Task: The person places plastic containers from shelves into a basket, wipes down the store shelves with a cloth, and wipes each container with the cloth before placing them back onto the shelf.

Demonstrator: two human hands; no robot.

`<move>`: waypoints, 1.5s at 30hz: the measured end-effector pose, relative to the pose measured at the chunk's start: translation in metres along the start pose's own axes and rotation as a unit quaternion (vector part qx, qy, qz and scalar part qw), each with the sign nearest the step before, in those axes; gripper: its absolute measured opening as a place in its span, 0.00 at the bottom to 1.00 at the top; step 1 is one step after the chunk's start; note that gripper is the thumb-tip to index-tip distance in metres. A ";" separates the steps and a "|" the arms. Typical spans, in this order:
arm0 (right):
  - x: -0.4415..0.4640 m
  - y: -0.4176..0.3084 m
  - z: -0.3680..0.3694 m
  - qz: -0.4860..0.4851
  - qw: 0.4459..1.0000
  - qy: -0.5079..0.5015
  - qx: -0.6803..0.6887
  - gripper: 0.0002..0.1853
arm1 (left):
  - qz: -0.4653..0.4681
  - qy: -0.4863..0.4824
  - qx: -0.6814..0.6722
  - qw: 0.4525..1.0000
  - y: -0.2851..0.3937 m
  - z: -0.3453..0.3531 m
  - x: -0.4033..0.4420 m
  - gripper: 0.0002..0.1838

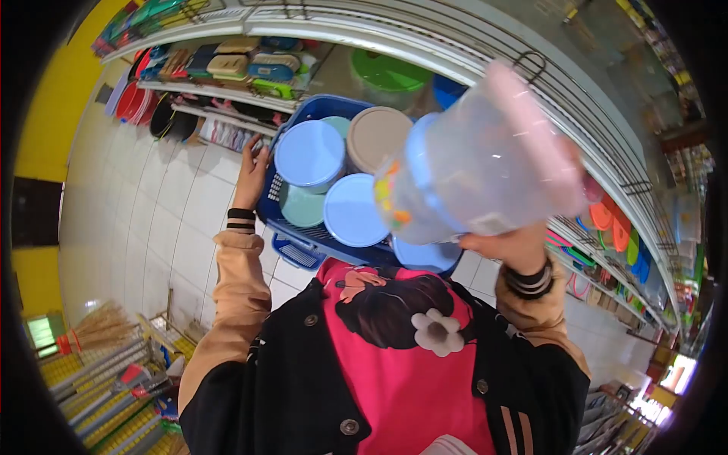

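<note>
A blue plastic basket [303,244] in front of my body holds several round lidded containers, among them one with a blue lid [309,153], one with a brown lid [379,139] and a green one [302,206]. At the basket's left rim is my left hand [252,174], its fingers along the edge. My right hand [512,246] grips clear plastic containers [485,163] with a pink lid and a blue lid, tilted and raised over the basket's right side. Some of the right hand's fingers are hidden behind them.
Wire-edged shelves [341,38] curve across the top and down the right, carrying plastic goods. A large green-lidded container [390,70] sits on a shelf behind the basket. Red basins [135,102] are at the upper left. Brooms [98,326] stand at the lower left.
</note>
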State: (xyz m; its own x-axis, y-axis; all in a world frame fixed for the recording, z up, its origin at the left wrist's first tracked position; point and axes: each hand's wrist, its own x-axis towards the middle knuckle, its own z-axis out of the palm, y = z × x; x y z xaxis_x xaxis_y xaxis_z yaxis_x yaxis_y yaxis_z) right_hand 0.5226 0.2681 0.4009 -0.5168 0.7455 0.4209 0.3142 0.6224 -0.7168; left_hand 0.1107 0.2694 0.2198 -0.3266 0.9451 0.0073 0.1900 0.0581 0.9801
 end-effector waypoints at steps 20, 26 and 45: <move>0.002 0.022 0.126 0.041 0.897 0.008 0.440 0.52 | 0.232 -0.207 0.108 0.944 0.134 0.040 -0.092 0.60; -0.005 0.036 0.088 0.099 0.887 0.123 0.435 0.48 | 0.153 -0.154 0.120 0.969 0.099 -0.004 -0.085 0.49; -0.009 0.029 0.082 0.108 0.985 -0.034 0.132 0.43 | 0.217 -0.138 0.329 0.908 0.076 0.027 -0.058 0.40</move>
State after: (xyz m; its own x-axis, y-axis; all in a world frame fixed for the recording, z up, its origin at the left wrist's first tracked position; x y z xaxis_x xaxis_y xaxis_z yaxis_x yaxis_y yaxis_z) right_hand 0.4713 0.2596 0.3307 -0.5163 0.8299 0.2115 0.2084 0.3612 -0.9089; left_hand 0.1694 0.2273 0.2886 0.1398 0.9641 0.2258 0.7876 -0.2465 0.5647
